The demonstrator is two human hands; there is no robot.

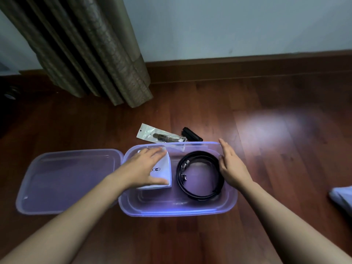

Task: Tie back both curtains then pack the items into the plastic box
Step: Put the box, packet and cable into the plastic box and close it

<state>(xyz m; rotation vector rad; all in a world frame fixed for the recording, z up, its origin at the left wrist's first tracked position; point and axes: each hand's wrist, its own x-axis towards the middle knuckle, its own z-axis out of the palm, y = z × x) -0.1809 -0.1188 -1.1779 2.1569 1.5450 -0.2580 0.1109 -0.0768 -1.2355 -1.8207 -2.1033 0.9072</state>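
Observation:
A clear plastic box (177, 209) stands open on the wooden floor in front of me. Inside it on the left lies a white packet (162, 173) with a printed logo, and my left hand (144, 168) rests flat on it with fingers spread. A coiled black belt (200, 174) lies in the right half of the box. My right hand (231, 164) hovers open at the box's right rim, beside the belt. Behind the box on the floor lie a clear zip bag (156, 135) with a dark item inside and a small black object (191, 134).
The box's clear lid (70, 180) lies flat on the floor to the left of the box. A brown curtain (91, 50) hangs down to the floor at the back left, against a pale wall. A white cloth (342, 197) shows at the right edge.

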